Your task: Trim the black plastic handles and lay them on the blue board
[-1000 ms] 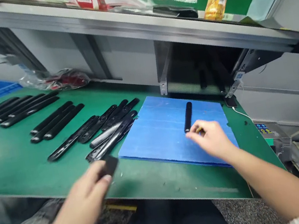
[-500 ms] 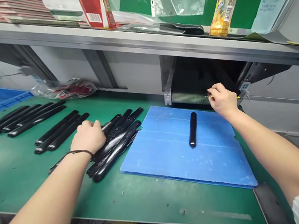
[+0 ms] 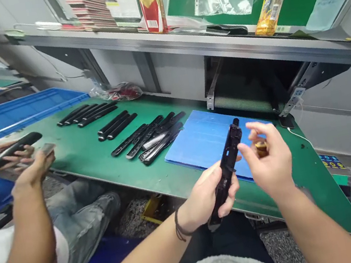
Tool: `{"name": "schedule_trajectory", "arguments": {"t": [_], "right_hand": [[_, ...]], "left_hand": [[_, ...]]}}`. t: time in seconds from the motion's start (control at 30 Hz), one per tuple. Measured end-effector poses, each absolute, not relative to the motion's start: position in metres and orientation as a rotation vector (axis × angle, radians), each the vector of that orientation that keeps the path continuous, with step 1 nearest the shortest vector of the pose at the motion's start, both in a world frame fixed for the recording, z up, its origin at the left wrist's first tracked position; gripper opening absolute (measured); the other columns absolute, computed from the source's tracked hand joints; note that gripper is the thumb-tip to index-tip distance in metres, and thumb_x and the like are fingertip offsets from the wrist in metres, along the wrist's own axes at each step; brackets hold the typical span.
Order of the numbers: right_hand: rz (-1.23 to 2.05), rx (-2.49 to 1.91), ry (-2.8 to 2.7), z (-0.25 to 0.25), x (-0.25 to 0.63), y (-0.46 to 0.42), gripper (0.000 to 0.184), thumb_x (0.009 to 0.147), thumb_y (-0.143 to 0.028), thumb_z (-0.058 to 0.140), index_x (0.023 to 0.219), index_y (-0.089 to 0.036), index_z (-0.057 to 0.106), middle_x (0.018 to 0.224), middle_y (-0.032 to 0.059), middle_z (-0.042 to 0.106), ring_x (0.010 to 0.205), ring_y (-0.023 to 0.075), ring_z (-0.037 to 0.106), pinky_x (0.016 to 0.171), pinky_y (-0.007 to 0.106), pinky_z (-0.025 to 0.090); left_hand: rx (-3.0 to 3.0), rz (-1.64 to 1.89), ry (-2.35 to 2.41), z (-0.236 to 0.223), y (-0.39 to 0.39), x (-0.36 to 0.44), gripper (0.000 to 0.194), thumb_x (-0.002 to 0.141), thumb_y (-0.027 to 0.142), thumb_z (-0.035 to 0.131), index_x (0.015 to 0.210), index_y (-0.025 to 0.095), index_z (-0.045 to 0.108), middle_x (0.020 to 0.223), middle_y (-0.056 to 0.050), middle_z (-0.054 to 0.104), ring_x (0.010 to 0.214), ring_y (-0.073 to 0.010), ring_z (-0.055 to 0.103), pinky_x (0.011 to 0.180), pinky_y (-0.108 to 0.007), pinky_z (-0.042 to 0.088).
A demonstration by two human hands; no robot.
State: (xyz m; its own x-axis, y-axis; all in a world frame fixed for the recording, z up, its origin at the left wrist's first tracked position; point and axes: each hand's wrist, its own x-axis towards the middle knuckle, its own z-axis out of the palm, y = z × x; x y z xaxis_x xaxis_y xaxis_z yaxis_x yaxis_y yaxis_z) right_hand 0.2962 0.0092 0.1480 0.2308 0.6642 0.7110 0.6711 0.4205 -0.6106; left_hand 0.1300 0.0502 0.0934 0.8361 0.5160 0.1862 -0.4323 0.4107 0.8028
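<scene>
the green-surfaced worktop (image 3: 73, 144) takes up most of what i see from here. a co-worker (image 3: 26, 228) in a white top sits at its left end. over there too is a wide blue plastic tray (image 3: 9, 123). a flat blue sheet (image 3: 194, 142) lies before the person, perhaps to spare glossy surfaces from scratches. slim black moulded pieces lie in neat rows (image 3: 117, 125), others in a looser heap (image 3: 152, 137) just beside the sheet, likely for easy reach. the left hand (image 3: 203, 198) is wrapped round a long black hollow-backed piece (image 3: 226, 168), raised and tilted, seemingly to bare its inner fittings. the right hand (image 3: 272, 158) hovers near its far end, thumb and forefinger apart, a small brass-coloured thing (image 3: 261, 149) apparently tucked in its curled fingers.
</scene>
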Motion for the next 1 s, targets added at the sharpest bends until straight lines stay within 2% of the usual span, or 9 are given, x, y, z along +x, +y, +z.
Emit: {"name": "schedule_trajectory", "arguments": {"t": [0.1,0.17,0.23,0.33,0.4,0.53,0.67,0.87,1.0], "right_hand": [[0.054,-1.085,-1.685,0.112,0.281,-0.008,0.022,0.089,-0.027,0.079,0.109,-0.023,0.072,0.089,0.0015,0.064,0.071,0.0121,0.059,0.057,0.026,0.048],[0.13,-1.052,-1.71,0.098,0.27,-0.014,0.007,0.091,-0.019,0.076,0.096,-0.022,0.074,0.081,0.0002,0.067,0.07,0.0122,0.062,0.061,0.026,0.05],[0.143,-1.093,-1.5,0.091,0.255,-0.017,0.009,0.093,-0.015,0.072,0.089,-0.022,0.073,0.076,-0.0012,0.068,0.064,0.0109,0.061,0.06,0.025,0.048],[0.123,-1.06,-1.266,0.087,0.229,-0.024,0.009,0.092,-0.013,0.071,0.092,-0.022,0.071,0.078,-0.0006,0.068,0.065,0.0119,0.061,0.057,0.025,0.048],[0.156,-0.951,-1.44,0.081,0.211,-0.032,0.016,0.089,-0.008,0.07,0.098,-0.021,0.07,0.083,0.0016,0.069,0.072,0.0141,0.065,0.062,0.027,0.051],[0.156,-0.742,-1.921,0.054,0.182,-0.049,0.024,0.091,-0.002,0.063,0.11,-0.016,0.067,0.086,0.0068,0.07,0.076,0.0162,0.066,0.065,0.029,0.053],[-0.01,-0.69,-2.037,0.033,0.17,-0.052,0.024,0.095,-0.009,0.065,0.119,-0.014,0.065,0.089,0.009,0.071,0.075,0.0173,0.065,0.064,0.032,0.052],[-0.106,-0.599,-2.154,0.034,0.174,-0.05,0.021,0.095,-0.006,0.058,0.116,-0.009,0.064,0.083,0.0106,0.068,0.065,0.0165,0.055,0.055,0.032,0.037],[0.144,-0.639,-2.057,0.041,0.172,-0.053,0.018,0.098,-0.006,0.052,0.109,-0.015,0.063,0.081,0.0064,0.065,0.068,0.0156,0.056,0.058,0.03,0.042]], "left_hand": [[0.905,0.666,0.17,0.079,0.026,0.118,0.048,0.107,0.057,0.038,0.108,0.014,0.061,0.075,0.0,0.059,0.034,-0.0053,0.046,0.035,-0.018,0.036],[0.883,0.678,0.208,0.075,0.013,0.106,0.046,0.108,0.055,0.039,0.105,0.014,0.06,0.073,0.0,0.059,0.033,-0.0059,0.046,0.034,-0.018,0.036],[0.827,0.693,0.239,0.073,0.005,0.093,0.043,0.108,0.053,0.041,0.111,0.015,0.061,0.072,0.0,0.059,0.033,-0.0059,0.044,0.033,-0.018,0.036],[0.626,0.787,0.326,0.072,0.004,0.071,0.043,0.109,0.05,0.037,0.129,0.018,0.058,0.073,0.003,0.055,0.034,-0.0055,0.038,0.033,-0.018,0.033],[0.449,0.928,0.423,0.074,0.007,0.056,0.044,0.111,0.045,0.029,0.133,0.019,0.056,0.073,0.003,0.052,0.036,-0.0055,0.037,0.034,-0.017,0.031],[0.233,1.201,0.579,0.077,0.012,0.033,0.043,0.112,0.04,0.024,0.124,0.016,0.058,0.07,0.003,0.048,0.04,-0.0061,0.036,0.037,-0.017,0.03],[0.172,1.356,0.63,0.078,0.009,0.029,0.04,0.112,0.039,0.025,0.12,0.016,0.057,0.07,0.003,0.048,0.04,-0.0063,0.036,0.038,-0.018,0.03],[0.196,1.344,0.62,0.076,0.004,0.035,0.039,0.112,0.04,0.026,0.122,0.018,0.057,0.071,0.003,0.048,0.038,-0.0061,0.036,0.037,-0.018,0.03],[0.3,1.221,0.577,0.074,0.001,0.026,0.043,0.112,0.042,0.027,0.128,0.018,0.058,0.072,0.004,0.048,0.036,-0.0049,0.032,0.035,-0.017,0.027]]}}
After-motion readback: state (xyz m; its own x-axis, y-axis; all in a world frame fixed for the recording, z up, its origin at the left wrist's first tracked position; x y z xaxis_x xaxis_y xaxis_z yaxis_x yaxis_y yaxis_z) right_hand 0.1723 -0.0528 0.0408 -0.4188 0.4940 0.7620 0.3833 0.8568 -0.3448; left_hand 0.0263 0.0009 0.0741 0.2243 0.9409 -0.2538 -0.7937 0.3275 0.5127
